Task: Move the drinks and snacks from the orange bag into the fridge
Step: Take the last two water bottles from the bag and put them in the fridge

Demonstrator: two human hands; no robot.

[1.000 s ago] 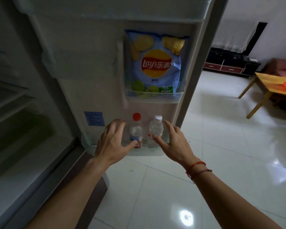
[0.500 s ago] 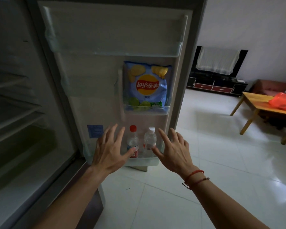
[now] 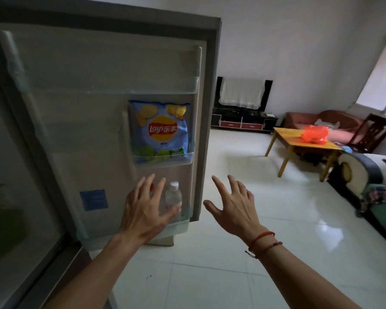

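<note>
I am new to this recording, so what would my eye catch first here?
The blue chips bag stands in a shelf of the open fridge door. Nearer the camera, the left hand and right hand are spread open, holding nothing. Far right, the orange bag lies on a table.

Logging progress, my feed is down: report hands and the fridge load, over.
Left hand open, empty. Right hand open, empty. Chips bag and white-capped bottle on door shelves; orange bag on far table. Path between looks open.
</note>
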